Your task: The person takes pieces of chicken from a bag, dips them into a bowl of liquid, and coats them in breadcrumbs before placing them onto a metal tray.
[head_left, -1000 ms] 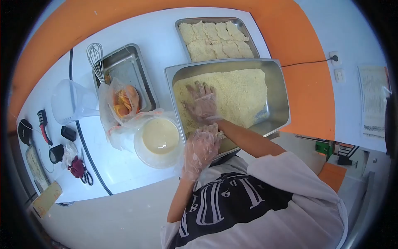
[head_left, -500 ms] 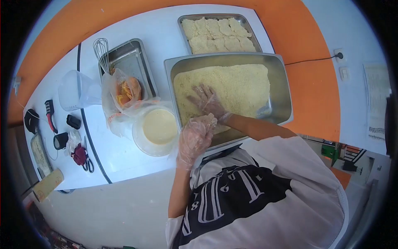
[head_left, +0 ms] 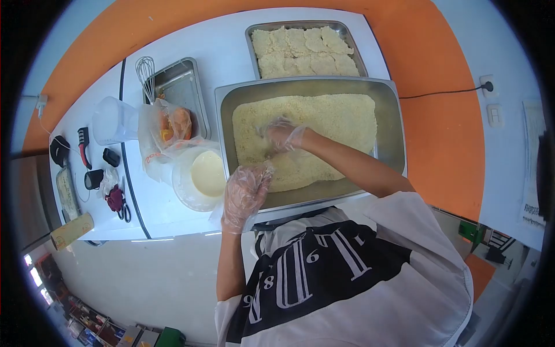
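Both of my hands wear clear plastic gloves. My right hand point(head_left: 283, 135) is down in the pale crumbs point(head_left: 341, 127) inside a deep metal tub point(head_left: 395, 124), its fingers bent and smeared by motion. My left hand point(head_left: 245, 194) is at the tub's near left corner, fingers curled together; what they hold, if anything, is hidden. Left of this hand stands a translucent bowl point(head_left: 184, 186) of creamy batter point(head_left: 208, 173). Behind the tub, a metal tray point(head_left: 252, 55) carries several flat, crumb-coated pieces point(head_left: 303, 49) in two rows.
A whisk point(head_left: 145, 75) leans in a shallow metal tray point(head_left: 198, 95). Beside it lie a plastic bag point(head_left: 156, 139) with orange contents and a clear jug point(head_left: 113, 120). Scissors point(head_left: 124, 214) and a red-black handled tool point(head_left: 84, 147) are farther left. A cable point(head_left: 442, 95) runs to the right wall.
My right hand has gone from spread flat on the crumbs to bent fingers. My left hand has moved left and down, away from the right wrist. The camera view has shifted slightly.
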`<state>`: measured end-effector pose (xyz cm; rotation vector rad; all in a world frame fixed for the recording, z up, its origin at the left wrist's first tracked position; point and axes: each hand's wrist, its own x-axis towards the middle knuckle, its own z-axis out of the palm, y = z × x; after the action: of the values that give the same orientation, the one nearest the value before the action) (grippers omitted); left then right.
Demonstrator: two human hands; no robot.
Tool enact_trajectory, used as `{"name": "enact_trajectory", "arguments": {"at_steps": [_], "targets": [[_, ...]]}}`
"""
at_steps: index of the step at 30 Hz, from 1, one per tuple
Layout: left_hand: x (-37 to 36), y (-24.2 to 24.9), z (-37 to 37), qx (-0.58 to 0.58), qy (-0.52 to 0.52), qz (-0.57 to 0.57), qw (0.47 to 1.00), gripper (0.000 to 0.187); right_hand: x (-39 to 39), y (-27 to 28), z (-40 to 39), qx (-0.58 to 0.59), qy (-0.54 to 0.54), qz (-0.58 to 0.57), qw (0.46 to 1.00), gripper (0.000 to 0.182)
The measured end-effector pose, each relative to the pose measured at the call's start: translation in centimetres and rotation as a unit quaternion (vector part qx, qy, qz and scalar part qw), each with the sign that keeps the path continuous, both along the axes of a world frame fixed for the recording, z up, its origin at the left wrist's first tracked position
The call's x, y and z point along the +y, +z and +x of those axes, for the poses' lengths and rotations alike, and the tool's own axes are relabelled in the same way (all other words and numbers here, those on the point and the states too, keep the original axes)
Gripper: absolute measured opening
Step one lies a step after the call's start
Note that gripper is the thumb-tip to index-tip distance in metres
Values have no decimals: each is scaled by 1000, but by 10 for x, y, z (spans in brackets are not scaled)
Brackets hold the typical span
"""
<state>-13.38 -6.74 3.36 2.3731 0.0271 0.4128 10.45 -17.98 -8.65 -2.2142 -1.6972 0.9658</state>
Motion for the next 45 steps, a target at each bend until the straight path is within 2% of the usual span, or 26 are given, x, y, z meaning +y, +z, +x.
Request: {"name": "enact_trajectory", "arguments": {"at_steps": [1,3,6,10,12,15,18,20,21,22,24,25,26,27,29,30,31,32,33,34,36,38,39,40,43,45], "targets": [[0,-1,-1,12,-4,11,1000,22,0,-20,3,0,1,4,1000,65],[0,0,0,26,-6,24,999,23,2,-49,6,37,-1,-67,997,45],[-3,5,1,37,14,22,999,23,-11,14,2,45,-21,-30,998,32],[-3,3,2,20,19,26,999,24,-24,31,-3,40,-1,1,999,27],[-3,3,1,22,24,29,999,25,-36,51,-5,64,-15,132,989,23],[-3,4,0,31,27,21,999,27,-40,72,-5,5,17,177,984,19],[-1,3,1,22,45,-29,998,22,-38,105,-2,-55,66,278,957,16],[-4,15,7,146,128,-182,964,33,-38,136,-1,-72,48,333,939,16],[-7,15,11,146,127,-181,964,33,-38,146,0,-89,30,386,918,15],[-11,15,15,89,147,-251,953,38,-36,151,0,-91,28,387,917,15],[-19,10,28,31,165,-318,933,44,-33,156,-1,-100,39,198,974,38],[-23,3,37,3,197,-339,920,45,-38,148,-7,-101,37,199,974,38],[-24,-5,44,-25,230,-359,904,47,-48,131,-19,-91,27,211,973,22],[-23,-15,47,-26,230,-359,904,47,-58,113,-30,-79,17,222,972,14],[-22,-41,49,26,236,-30,971,43,-85,86,-42,-36,11,266,963,20],[-19,-57,44,28,238,-30,970,43,-95,71,-47,8,4,308,951,26],[-10,-76,35,205,118,60,970,39,-102,50,-51,10,4,307,952,26],[-5,-93,28,372,-10,147,917,35,-108,28,-55,124,-59,165,977,37],[-1,-110,26,373,-10,146,916,35,-111,18,-59,233,-120,18,965,49],[3,-121,29,310,-60,164,935,31,-111,20,-65,233,-120,18,965,49],[4,-129,31,247,-109,181,946,27,-105,26,-81,106,-111,31,988,99],[0,-120,34,59,-118,420,898,23,-91,44,-86,145,-120,-29,982,105],[-3,-123,29,63,-116,422,897,23,-86,50,-89,182,-130,-90,971,111],[-6,-128,21,105,-156,339,922,21,-87,35,-102,185,-128,-88,970,111],[-9,-118,8,221,-213,187,933,22,-84,-4,-130,142,-204,16,968,102],[-12,-101,13,294,-230,119,920,26,-74,-9,-124,226,-219,-33,949,79]]}}
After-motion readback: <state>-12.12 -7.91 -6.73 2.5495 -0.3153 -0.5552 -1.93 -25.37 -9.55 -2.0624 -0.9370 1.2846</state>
